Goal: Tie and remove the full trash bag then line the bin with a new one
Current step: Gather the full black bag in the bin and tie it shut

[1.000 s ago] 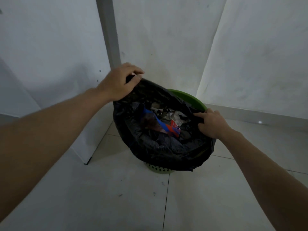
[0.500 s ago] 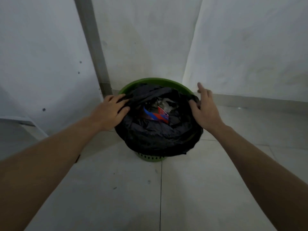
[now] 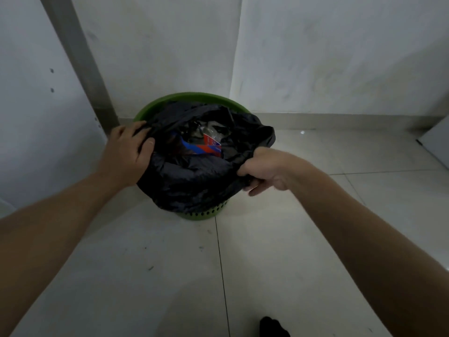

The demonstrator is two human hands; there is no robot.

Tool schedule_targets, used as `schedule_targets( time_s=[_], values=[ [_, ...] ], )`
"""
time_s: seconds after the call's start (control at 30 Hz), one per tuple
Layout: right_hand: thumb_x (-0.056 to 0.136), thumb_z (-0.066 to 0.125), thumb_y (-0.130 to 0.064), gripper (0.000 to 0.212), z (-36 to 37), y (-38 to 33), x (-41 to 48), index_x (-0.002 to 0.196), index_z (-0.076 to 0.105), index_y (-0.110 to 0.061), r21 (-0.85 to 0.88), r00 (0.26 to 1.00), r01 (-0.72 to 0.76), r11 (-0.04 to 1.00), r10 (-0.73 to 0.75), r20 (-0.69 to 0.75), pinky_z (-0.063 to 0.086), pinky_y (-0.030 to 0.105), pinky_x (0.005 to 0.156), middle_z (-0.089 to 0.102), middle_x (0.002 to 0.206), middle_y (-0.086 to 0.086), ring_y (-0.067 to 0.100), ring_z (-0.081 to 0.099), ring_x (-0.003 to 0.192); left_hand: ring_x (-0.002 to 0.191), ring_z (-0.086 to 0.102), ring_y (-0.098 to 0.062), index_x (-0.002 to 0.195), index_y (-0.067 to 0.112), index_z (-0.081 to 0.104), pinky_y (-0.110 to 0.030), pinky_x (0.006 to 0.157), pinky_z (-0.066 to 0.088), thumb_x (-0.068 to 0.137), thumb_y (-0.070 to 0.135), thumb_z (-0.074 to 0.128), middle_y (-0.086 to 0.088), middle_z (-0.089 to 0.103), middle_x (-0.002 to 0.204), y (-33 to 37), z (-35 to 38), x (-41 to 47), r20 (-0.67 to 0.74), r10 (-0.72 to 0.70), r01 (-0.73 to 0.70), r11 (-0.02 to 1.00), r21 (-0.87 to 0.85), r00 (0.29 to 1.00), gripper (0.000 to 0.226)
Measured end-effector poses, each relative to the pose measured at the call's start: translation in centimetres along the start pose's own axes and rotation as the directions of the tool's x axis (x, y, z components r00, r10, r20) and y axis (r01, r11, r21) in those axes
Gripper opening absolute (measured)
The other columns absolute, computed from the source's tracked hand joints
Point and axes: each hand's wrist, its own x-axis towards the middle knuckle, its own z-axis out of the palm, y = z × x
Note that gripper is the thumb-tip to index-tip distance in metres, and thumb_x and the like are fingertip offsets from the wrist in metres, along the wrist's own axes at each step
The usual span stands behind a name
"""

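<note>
A black trash bag [image 3: 194, 183] sits in a round green bin [image 3: 204, 214] on the tiled floor, its top folded down over the front of the bin. Inside the open mouth lies rubbish, including a red and blue wrapper [image 3: 206, 148]. My left hand [image 3: 128, 152] grips the bag's edge at the left side of the bin. My right hand [image 3: 263, 167] is curled round a bunch of the bag's edge at the right front. The bin's green rim [image 3: 192, 97] shows bare at the back.
The bin stands in a corner of white walls, with a grey post [image 3: 80, 59] just behind it on the left. A white panel [image 3: 437, 142] juts in at the far right. A dark object [image 3: 273, 327] shows at the bottom edge.
My right hand went from lying flat on the bag's right side to gripping a bunch of its edge nearer the front. My left hand curled onto the left edge.
</note>
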Motion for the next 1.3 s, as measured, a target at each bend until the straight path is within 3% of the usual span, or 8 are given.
schedule_targets(
  time_s=[0.13,0.23,0.43,0.57,0.67,0.9,1.03,1.3],
  values=[
    [0.091,0.054,-0.009,0.018,-1.6,-3.9,-2.0,0.104,0.051,0.003,-0.279,0.957,0.139,0.950,-0.201,-0.208,0.063,0.045,0.062,0.066,0.085,0.017,0.032,0.072,0.070,0.130,0.041,-0.038,0.137,0.014,0.056,-0.053,0.105,0.036,0.094,0.056,0.019,-0.010,0.047,0.148,0.6,-0.6,-0.2,0.049,-0.061,0.058,0.997,0.054,0.997,0.070],
    [0.093,0.060,-0.020,0.039,0.3,-5.8,-1.6,0.122,0.038,-0.007,-0.278,0.791,0.432,0.858,-0.508,-0.340,0.054,0.024,0.058,0.058,0.090,0.004,0.019,0.065,0.076,0.140,0.032,-0.033,0.149,0.028,0.039,-0.056,0.111,0.030,0.093,0.064,0.013,-0.002,0.033,0.158,0.6,-1.0,-0.3,0.158,-0.103,0.091,0.993,0.077,0.982,0.071],
    [0.096,0.060,-0.031,0.043,2.9,-3.7,2.2,0.135,0.049,-0.017,-0.474,0.885,0.442,0.762,-0.455,0.095,0.044,0.028,0.087,0.057,0.128,0.006,0.022,0.056,0.115,0.142,0.032,-0.024,0.152,0.013,0.030,-0.034,0.118,0.023,0.104,0.035,0.032,-0.012,0.032,0.156,0.6,-2.6,-1.1,-0.013,-0.312,0.274,0.855,-0.441,0.950,0.053],
    [0.094,0.065,-0.032,0.042,2.3,-3.2,2.5,0.133,0.055,-0.021,-0.355,0.868,0.465,0.811,-0.496,0.004,0.041,0.025,0.084,0.058,0.118,-0.001,0.017,0.057,0.105,0.130,0.045,-0.035,0.141,0.005,0.037,-0.049,0.108,0.039,0.088,0.030,0.045,-0.015,0.045,0.144,-0.6,-3.7,-0.4,0.399,-0.636,0.748,0.512,-0.423,0.661,0.059],
    [0.094,0.065,-0.029,0.042,2.0,-3.1,2.7,0.134,0.055,-0.022,-0.319,0.872,0.455,0.831,-0.489,-0.028,0.042,0.025,0.084,0.058,0.120,0.000,0.017,0.058,0.104,0.105,0.061,-0.030,0.131,0.011,0.047,-0.050,0.089,0.049,0.100,0.015,0.044,-0.010,0.059,0.118,1.4,-5.6,-0.8,0.836,-0.429,0.935,0.244,-0.259,0.343,0.031],
    [0.088,0.073,-0.022,0.030,1.0,-3.6,2.9,0.117,0.066,-0.019,-0.152,0.832,0.456,0.877,-0.481,-0.278,0.047,0.026,0.085,0.062,0.096,-0.005,0.017,0.061,0.099,0.061,0.063,-0.022,0.098,0.002,0.057,-0.028,0.042,0.056,0.092,0.003,0.051,-0.013,0.061,0.082,6.0,-12.2,4.4,0.466,-0.586,0.743,0.442,-0.502,0.663,0.009],
    [0.083,0.071,-0.017,0.025,0.4,-4.8,2.8,0.107,0.066,-0.022,0.183,0.851,0.434,0.882,-0.335,-0.404,0.058,0.039,0.090,0.068,0.096,0.000,0.021,0.068,0.095,0.071,0.055,-0.012,0.089,0.015,0.062,-0.022,0.057,0.047,0.087,0.018,0.059,0.000,0.059,0.083,9.1,-14.6,6.4,0.179,-0.568,0.539,0.567,-0.623,0.804,0.005],
    [0.088,0.064,-0.008,0.015,-0.7,-7.0,0.6,0.102,0.070,-0.010,0.518,0.877,0.449,0.728,-0.250,-0.409,0.060,0.046,0.088,0.072,0.102,0.014,0.029,0.071,0.095,0.070,0.063,-0.016,0.089,0.012,0.062,-0.023,0.053,0.057,0.093,0.026,0.065,-0.005,0.062,0.087,11.7,-14.0,7.7,0.497,-0.476,0.525,-0.084,-0.847,0.726,0.015]
  ],
)
